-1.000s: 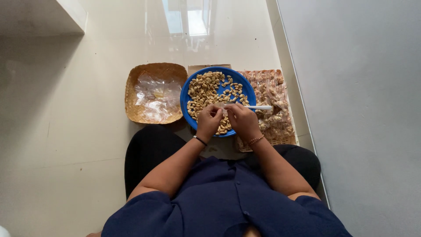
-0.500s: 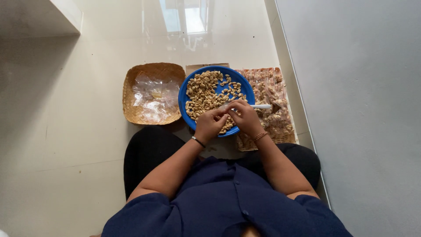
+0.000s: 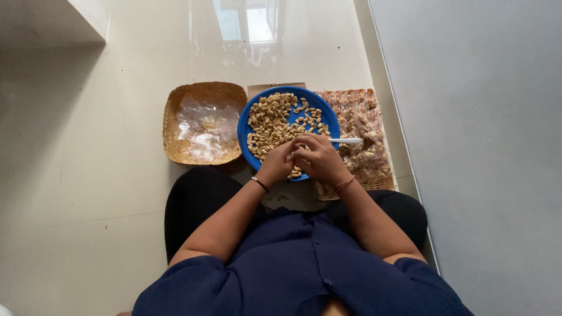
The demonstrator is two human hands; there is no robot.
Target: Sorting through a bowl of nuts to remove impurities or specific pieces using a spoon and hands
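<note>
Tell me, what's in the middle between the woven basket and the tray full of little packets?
The blue bowl of pale nuts sits between the woven basket and the tray of packets, as the head view shows. Both hands meet over its near edge.

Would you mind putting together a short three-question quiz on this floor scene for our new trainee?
1. True or false: both hands, left hand and right hand, meet over the near rim of the blue bowl.
2. What lies inside the woven basket left of the bowl?
A. clear plastic bags
B. peanuts
C. a spoon
3. Fill in: the white utensil pokes out past the right hand towards the ____ of packed nuts.

Key
1. True
2. A
3. tray
</note>
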